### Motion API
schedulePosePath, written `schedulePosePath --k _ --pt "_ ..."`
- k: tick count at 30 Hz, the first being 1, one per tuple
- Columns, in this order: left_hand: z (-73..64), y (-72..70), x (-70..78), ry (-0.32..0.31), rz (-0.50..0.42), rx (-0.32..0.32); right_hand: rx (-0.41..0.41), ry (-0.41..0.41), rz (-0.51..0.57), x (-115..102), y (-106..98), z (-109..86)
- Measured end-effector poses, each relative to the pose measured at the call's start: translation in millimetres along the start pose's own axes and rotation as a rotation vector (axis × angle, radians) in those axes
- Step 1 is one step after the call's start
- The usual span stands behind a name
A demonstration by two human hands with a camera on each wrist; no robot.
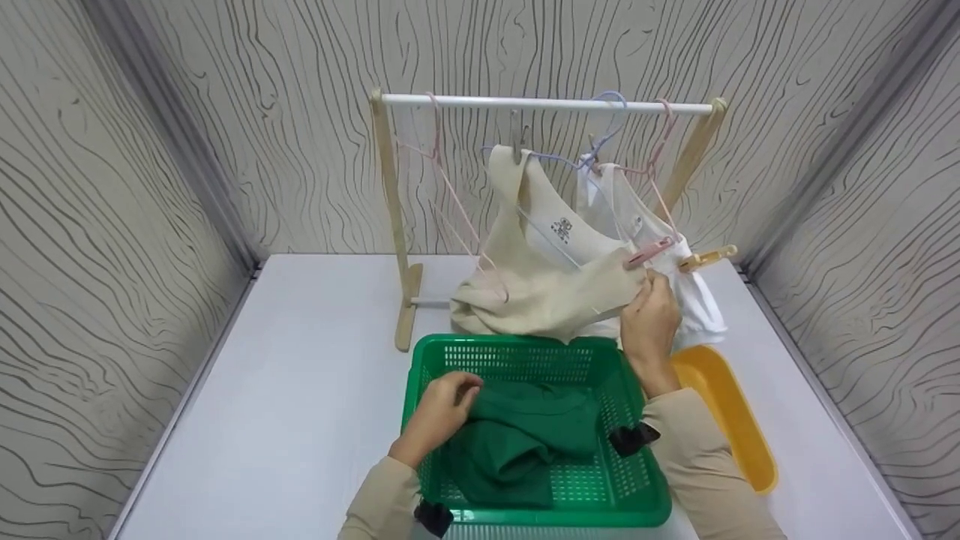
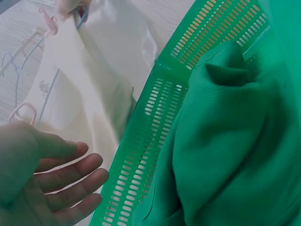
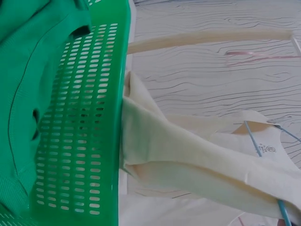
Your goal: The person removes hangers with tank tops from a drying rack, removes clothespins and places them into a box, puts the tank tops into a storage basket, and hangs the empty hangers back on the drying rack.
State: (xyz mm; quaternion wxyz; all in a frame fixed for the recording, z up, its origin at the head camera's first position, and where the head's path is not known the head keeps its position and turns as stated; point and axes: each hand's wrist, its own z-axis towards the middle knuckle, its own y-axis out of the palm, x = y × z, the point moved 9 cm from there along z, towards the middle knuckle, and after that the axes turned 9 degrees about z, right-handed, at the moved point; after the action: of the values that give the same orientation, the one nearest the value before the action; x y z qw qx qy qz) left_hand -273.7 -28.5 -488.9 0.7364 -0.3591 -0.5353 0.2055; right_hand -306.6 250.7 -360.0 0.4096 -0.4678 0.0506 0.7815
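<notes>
A beige sleeveless top (image 1: 517,289) hangs aslant on a blue hanger (image 1: 598,146). My right hand (image 1: 651,319) pinches its near shoulder strap, just below a pink clothespin (image 1: 649,253) clipped there. Another clothespin (image 1: 516,139) sits on the far strap. My left hand (image 1: 439,412) is over the left side of a green basket (image 1: 540,517), its fingers loosely extended and holding nothing in the left wrist view. Inside the basket lies a crumpled green garment (image 1: 517,442). The top's lower part droops against the basket's outer wall in the right wrist view.
A drying rack with a white bar (image 1: 487,101) and wooden legs stands behind the basket. Pink hangers (image 1: 436,131) hang from it, one bearing a white top (image 1: 697,300) with a yellow clothespin (image 1: 707,259). A yellow tray (image 1: 742,435) lies right of the basket.
</notes>
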Motion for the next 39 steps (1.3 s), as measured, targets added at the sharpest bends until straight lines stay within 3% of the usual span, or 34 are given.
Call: schedulePosePath --k 14,25,39 --pt "26.7 10.4 24.5 0.039 0.084 0.024 -0.044 0.080 0.030 -11.8 -7.8 -7.3" --pt "34.0 12.6 20.6 0.014 0.036 0.024 -0.034 0.072 0.035 -12.1 -14.5 -16.3" --pt "53.6 11.8 17.0 -0.031 0.088 0.087 0.002 0.038 0.056 -18.3 -23.1 -29.0"
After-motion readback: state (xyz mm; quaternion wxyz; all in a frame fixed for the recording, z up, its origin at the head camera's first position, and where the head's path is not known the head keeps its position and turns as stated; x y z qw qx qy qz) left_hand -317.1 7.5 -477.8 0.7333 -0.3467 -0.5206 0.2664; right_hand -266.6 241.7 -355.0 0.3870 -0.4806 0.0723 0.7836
